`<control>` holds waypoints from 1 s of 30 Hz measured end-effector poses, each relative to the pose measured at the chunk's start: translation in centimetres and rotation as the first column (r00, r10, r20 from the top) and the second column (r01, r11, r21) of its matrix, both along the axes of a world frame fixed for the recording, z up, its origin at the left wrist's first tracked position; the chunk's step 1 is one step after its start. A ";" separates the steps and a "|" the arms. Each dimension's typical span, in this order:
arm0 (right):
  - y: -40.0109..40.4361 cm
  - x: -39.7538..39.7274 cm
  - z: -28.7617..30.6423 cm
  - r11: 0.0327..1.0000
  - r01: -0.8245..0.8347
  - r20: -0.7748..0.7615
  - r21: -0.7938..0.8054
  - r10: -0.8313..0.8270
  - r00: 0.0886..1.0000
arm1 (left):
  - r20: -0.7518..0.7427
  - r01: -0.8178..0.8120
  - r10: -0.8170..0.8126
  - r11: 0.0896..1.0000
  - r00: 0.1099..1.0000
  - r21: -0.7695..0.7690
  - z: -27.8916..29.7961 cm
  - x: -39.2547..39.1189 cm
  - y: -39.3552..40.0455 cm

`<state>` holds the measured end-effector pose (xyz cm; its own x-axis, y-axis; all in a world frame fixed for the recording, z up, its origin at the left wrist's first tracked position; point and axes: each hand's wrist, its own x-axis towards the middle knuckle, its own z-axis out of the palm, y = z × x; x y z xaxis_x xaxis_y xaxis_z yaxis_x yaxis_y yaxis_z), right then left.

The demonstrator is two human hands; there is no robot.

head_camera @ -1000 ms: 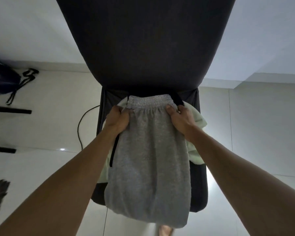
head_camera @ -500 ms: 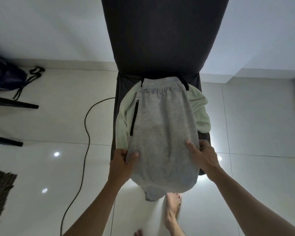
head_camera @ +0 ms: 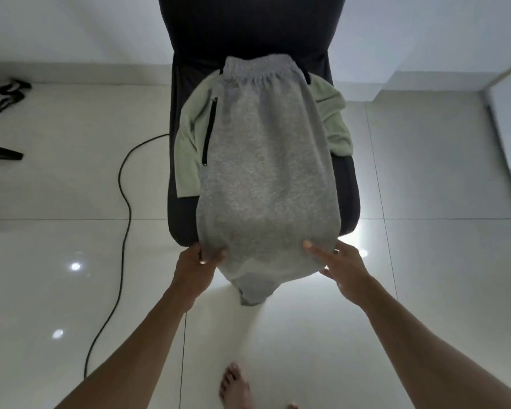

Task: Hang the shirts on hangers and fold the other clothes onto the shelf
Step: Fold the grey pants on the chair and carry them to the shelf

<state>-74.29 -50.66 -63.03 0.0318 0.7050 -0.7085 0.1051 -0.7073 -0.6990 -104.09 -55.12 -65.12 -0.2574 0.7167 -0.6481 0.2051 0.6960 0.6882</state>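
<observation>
Grey sweat shorts (head_camera: 266, 172) with a black zip pocket lie flat on the seat of a dark chair (head_camera: 183, 208), waistband toward the backrest. Their lower end hangs over the seat's front edge. A pale green garment (head_camera: 189, 143) lies under them and sticks out on both sides. My left hand (head_camera: 196, 265) pinches the shorts' lower left edge, thumb on top. My right hand (head_camera: 341, 268) is at the lower right edge, its thumb lying on the fabric and its fingers spread below the hanging cloth.
A black cable (head_camera: 124, 202) snakes over the glossy white floor tiles left of the chair. Dark straps of a bag (head_camera: 11, 93) and black furniture legs (head_camera: 0, 153) lie at the far left. My bare foot (head_camera: 233, 386) stands near the bottom edge.
Both hands slid from the waistband down along the shorts to the lower end at the seat's front edge. The camera tilted downward, showing more floor.
</observation>
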 end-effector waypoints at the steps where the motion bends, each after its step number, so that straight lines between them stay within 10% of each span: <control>1: -0.5 0.1 -1.0 1.000 -0.028 -0.005 -0.007 0.028 1.000 | -0.001 -0.012 0.012 1.000 1.000 0.006 -1.1 0.1 -0.3; 14: -7.2 0.7 -10.7 0.966 -0.260 -0.039 -0.008 0.259 0.965 | 0.080 -0.092 0.089 0.995 0.993 0.033 -6.7 4.2 -6.9; 30: -18.4 2.9 -4.1 0.880 -0.473 -0.201 -0.046 0.456 0.867 | 0.328 -0.110 0.105 0.994 0.939 -0.001 0.3 4.3 -20.6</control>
